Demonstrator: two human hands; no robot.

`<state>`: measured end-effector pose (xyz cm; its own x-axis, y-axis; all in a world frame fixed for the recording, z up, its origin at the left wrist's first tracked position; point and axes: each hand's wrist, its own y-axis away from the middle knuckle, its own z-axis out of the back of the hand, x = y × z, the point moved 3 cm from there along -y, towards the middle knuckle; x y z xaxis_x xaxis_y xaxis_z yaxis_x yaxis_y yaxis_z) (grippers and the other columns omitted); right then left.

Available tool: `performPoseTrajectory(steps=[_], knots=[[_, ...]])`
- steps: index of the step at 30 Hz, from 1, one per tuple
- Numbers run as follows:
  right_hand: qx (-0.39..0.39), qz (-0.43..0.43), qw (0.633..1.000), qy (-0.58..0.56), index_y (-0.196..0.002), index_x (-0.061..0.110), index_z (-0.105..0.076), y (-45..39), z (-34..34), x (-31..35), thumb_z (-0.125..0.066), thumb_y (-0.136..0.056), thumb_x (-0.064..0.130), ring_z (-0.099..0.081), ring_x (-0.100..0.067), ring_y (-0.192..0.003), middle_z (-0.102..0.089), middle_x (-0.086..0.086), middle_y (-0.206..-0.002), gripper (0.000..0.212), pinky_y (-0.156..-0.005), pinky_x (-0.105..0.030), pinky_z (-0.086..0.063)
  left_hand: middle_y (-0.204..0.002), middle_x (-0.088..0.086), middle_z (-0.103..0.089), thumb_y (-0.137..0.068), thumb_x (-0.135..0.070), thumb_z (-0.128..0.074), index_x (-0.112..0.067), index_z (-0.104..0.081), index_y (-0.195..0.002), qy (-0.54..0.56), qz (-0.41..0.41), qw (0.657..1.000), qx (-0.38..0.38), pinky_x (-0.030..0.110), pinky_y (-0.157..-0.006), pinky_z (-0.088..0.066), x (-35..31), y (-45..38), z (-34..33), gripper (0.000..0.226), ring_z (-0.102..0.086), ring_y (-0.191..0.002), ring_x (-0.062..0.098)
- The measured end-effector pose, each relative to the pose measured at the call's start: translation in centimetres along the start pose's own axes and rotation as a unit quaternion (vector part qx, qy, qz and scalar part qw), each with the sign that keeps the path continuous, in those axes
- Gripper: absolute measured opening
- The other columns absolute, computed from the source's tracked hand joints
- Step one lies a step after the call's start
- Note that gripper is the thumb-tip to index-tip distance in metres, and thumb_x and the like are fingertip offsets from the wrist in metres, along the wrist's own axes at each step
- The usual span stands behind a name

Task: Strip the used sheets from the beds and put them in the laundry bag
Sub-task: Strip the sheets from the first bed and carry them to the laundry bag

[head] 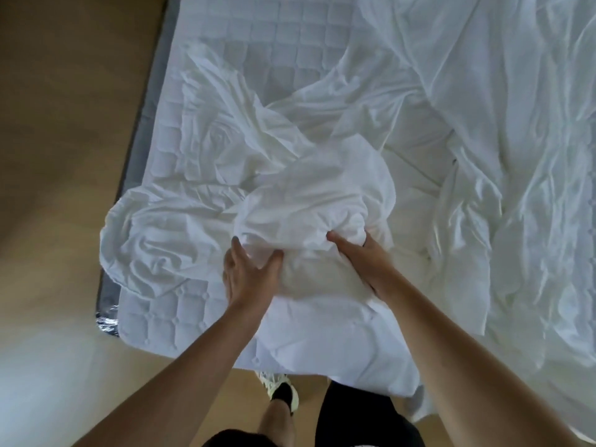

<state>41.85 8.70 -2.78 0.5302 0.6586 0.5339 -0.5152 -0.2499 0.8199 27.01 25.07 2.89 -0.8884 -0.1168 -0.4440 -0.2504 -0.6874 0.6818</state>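
Near mattress (154, 314) corner bared, sheet (309, 201) bunched at its front edge, left hand (250, 272) and right hand (364, 256) fingers clutching folds, probably for bagging

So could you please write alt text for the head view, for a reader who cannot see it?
Both hands, left and right, grip a bunched white sheet on a bed, baring the quilted mattress. More crumpled linen lies to the right, and a wooden floor to the left.
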Motion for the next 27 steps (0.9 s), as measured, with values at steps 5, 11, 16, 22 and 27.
performPoseTrajectory(steps=[5, 11, 16, 22, 27], knots=[[0.002, 0.063, 0.982, 0.176, -0.144, 0.037, -0.045, 3.1, -3.0, 2.8, -0.066, -0.06, 0.084, -0.068, -0.023, -0.109, -0.072, 0.007, -0.118, 0.099, -0.09, -0.04, -0.055, -0.173, -0.004, -0.005, -0.093, -0.051, -0.048, -0.044, -0.023, -0.16, -0.171, -0.418, 0.892, -0.013, 0.059, -0.124, -0.009, -9.4, 0.6, -0.9, 0.072, 0.0, -0.159, 0.029], [0.059, 0.163, 0.929, 0.326, -0.16, 0.033, -0.004, 6.4, -8.8, 3.6, -0.064, -0.071, 0.081, -0.051, -0.031, -0.123, -0.053, -0.007, -0.133, 0.118, -0.104, -0.048, -0.044, -0.172, -0.012, -0.008, -0.078, -0.093, -0.035, -0.053, -0.015, -0.157, -0.472, -0.297, 0.825, 0.091, 0.069, -0.12, -0.009, -9.9, -6.6, 0.2, 0.09, -0.001, -0.158, 0.03], [0.034, 0.23, 0.883, 0.408, -0.163, 0.032, -0.001, 9.1, -9.2, 2.8, -0.051, -0.082, 0.083, -0.037, -0.03, -0.141, -0.038, -0.005, -0.157, 0.108, -0.116, -0.048, -0.031, -0.158, -0.006, -0.046, -0.074, -0.097, -0.039, -0.041, -0.042, -0.151, -0.427, -0.175, 0.879, 0.12, 0.058, -0.115, -0.034, -6.3, -7.6, 4.5, 0.096, -0.044, -0.143, 0.029], [-0.228, 0.038, 0.967, 0.111, -0.16, 0.037, -0.03, 14.2, -1.1, -8.6, -0.04, -0.081, 0.092, -0.034, -0.029, -0.15, -0.035, 0.002, -0.164, 0.097, -0.121, -0.053, -0.03, -0.158, 0.001, -0.047, -0.083, -0.088, -0.042, -0.038, -0.038, -0.156, -0.38, -0.15, 0.897, 0.168, 0.043, -0.112, -0.037, -2.9, -6.9, 6.9, 0.088, -0.044, -0.143, 0.031], [-0.256, -0.255, 0.873, -0.328, -0.161, 0.031, -0.026, 16.9, -5.7, -19.0, -0.048, -0.071, 0.097, -0.041, -0.041, -0.142, -0.035, -0.007, -0.164, 0.114, -0.115, -0.062, -0.034, -0.159, 0.006, -0.044, -0.086, -0.088, -0.038, -0.029, -0.035, -0.158, -0.389, -0.178, 0.89, 0.159, 0.041, -0.111, -0.037, -1.5, -7.5, 6.9, 0.094, -0.043, -0.144, 0.033]])
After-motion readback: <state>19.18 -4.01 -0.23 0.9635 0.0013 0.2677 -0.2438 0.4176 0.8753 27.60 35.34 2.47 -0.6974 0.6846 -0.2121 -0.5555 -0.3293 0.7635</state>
